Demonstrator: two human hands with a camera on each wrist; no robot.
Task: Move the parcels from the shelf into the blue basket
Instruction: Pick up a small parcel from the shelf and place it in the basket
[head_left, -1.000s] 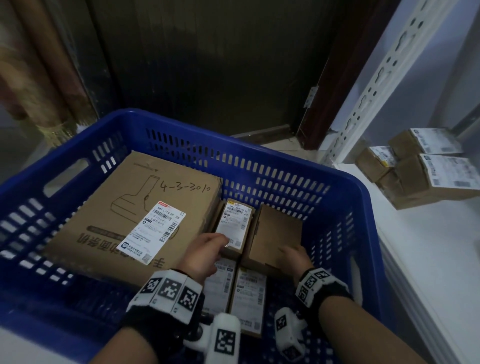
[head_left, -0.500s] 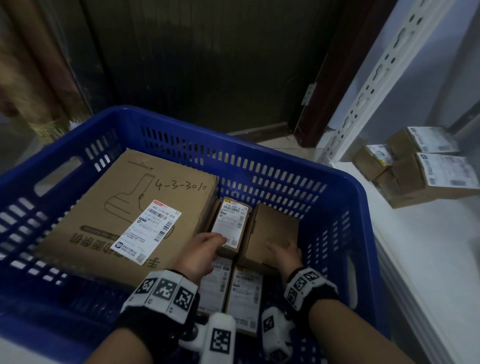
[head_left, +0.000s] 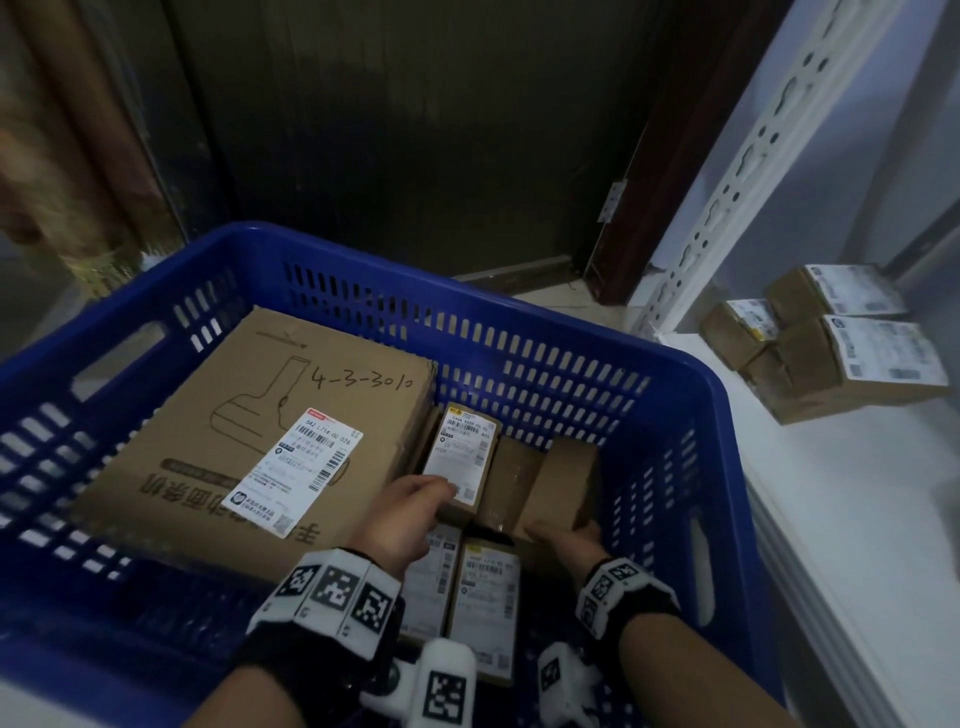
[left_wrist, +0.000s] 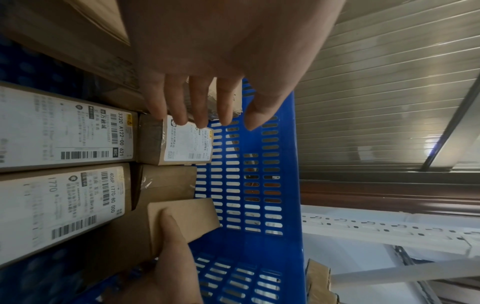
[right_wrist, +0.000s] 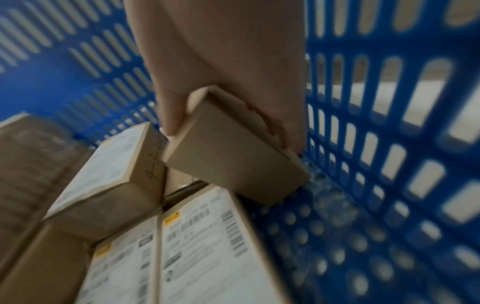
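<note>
Gripping a plain box (head_left: 563, 486), her right hand (head_left: 566, 540) tilted it into the blue basket (head_left: 691, 395); left hand (head_left: 402, 519) lay open on a labelled box (head_left: 462, 457); next, let go and fetch shelf parcels (head_left: 831, 343).

White shelf board (head_left: 852, 499) at 3 o'clock in the head view, carried by a white perforated metal upright (head_left: 737, 171) at 1 o'clock. Four small brown cardboard parcels with white labels (head_left: 826, 343) cluster together, touching, at its far end. Blue slotted plastic basket (head_left: 597, 332) sits just beside the board's near edge; its support is hidden.
</note>
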